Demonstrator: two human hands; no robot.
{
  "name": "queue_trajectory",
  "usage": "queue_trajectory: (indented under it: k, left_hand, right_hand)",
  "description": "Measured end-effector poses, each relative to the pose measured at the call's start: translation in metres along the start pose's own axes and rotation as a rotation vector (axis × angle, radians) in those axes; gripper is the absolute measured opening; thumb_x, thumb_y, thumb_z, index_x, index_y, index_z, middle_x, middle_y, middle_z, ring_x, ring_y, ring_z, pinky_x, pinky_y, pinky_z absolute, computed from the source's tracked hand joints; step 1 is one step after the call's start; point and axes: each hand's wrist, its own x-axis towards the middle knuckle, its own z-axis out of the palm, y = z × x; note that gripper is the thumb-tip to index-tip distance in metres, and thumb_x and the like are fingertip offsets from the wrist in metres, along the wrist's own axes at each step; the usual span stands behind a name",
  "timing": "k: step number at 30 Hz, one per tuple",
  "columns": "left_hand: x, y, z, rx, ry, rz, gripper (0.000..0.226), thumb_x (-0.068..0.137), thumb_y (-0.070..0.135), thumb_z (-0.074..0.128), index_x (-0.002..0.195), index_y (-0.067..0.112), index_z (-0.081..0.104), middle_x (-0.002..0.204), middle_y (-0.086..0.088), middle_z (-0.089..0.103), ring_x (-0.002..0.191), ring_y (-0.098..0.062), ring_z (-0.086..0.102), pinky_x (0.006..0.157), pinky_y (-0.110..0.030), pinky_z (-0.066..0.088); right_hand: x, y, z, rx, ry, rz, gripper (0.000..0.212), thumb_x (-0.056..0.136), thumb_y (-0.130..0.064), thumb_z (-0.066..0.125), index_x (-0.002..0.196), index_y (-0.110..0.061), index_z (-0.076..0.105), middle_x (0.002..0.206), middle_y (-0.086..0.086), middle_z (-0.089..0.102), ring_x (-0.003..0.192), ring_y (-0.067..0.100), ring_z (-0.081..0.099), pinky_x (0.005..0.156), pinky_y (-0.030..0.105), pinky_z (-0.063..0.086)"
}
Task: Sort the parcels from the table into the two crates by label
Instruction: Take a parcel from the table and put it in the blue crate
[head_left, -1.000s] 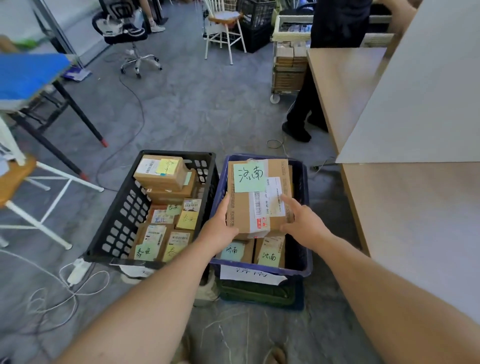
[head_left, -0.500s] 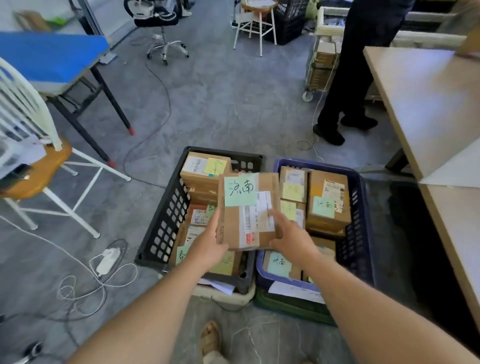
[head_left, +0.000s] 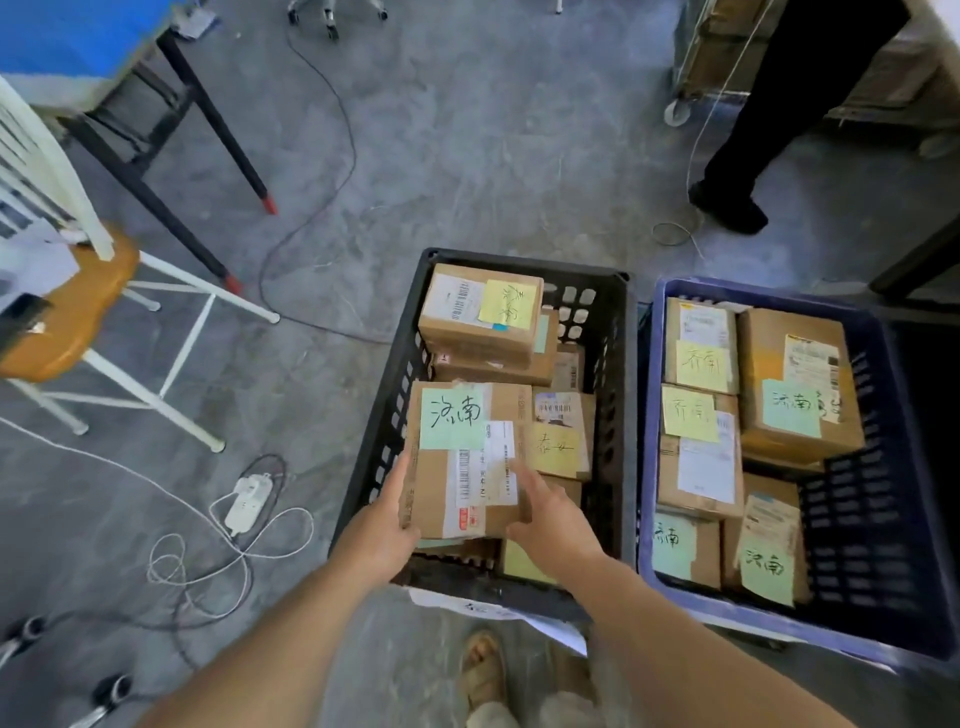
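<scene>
I hold a brown cardboard parcel (head_left: 467, 462) with a green handwritten note and a white shipping label, flat, between both hands. My left hand (head_left: 387, 525) grips its left edge and my right hand (head_left: 545, 512) grips its lower right corner. The parcel hovers over the near part of the black crate (head_left: 613, 322), which holds several boxes with yellow notes. To the right stands the blue crate (head_left: 649, 415), filled with several boxes bearing green and yellow notes.
A white chair with a wooden seat (head_left: 67, 312) stands at the left, beside a blue-topped table's black legs (head_left: 208, 119). Cables and a white power strip (head_left: 248, 501) lie on the grey floor. Another person's dark legs (head_left: 769, 114) are at the upper right. My sandalled foot (head_left: 483, 670) is below.
The parcel has moved left, from over the blue crate to over the black crate. My view has tilted down and shifted left, so the wooden table on the right has left the frame.
</scene>
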Motion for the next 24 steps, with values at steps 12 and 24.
queue_trajectory:
  k: [12,24]
  left_hand:
    - [0.109,-0.014,0.010,-0.134,0.029,-0.019,0.077,0.101,0.010,0.043,0.148,0.054,0.000,0.139,0.000,0.052,0.100,-0.011,0.057,0.070,-0.020,0.047]
    - [0.128,-0.021,0.036,0.069,0.275,-0.013,0.074,0.096,0.000,0.041,0.156,0.031,0.010,0.157,0.001,0.030,0.130,-0.023,0.045,0.099,-0.041,0.048]
  right_hand:
    - [0.090,0.007,0.012,-0.043,0.055,0.039,0.072,0.094,-0.012,0.052,0.152,-0.038,0.016,0.136,0.003,0.043,0.109,0.021,0.056,0.088,0.039,0.055]
    - [0.101,0.008,0.022,-0.122,0.053,-0.005,0.069,0.098,-0.021,0.053,0.153,-0.034,0.014,0.142,0.004,0.039,0.113,0.021,0.056,0.083,0.030,0.054]
